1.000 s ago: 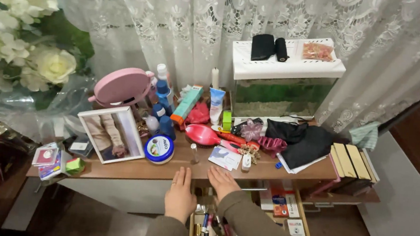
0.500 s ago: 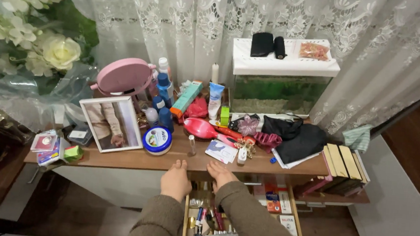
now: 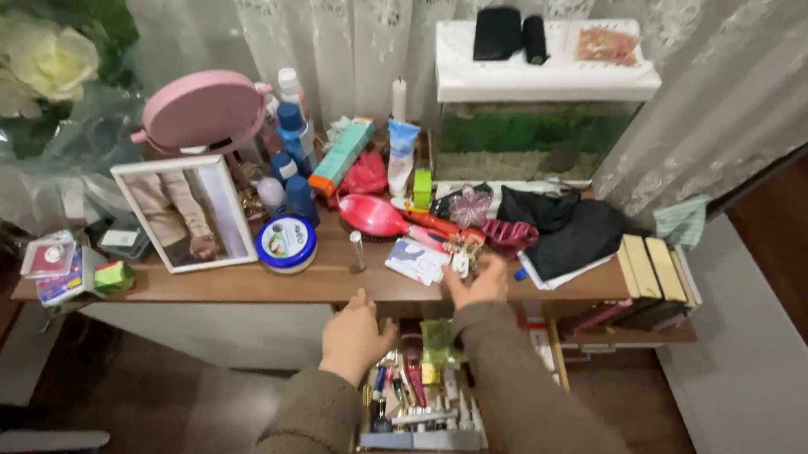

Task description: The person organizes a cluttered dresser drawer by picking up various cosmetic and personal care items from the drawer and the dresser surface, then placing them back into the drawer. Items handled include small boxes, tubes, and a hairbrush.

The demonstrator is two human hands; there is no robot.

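Loosely curled, right hand [image 3: 482, 286] fingers touch tabletop [image 3: 255, 283].

A pink round case [image 3: 200, 110], white roses [image 3: 38, 59], a red hairbrush [image 3: 373, 217], white lace curtain [image 3: 343, 20].

Home bedroom: cluttered vanity table [image 3: 255, 287]
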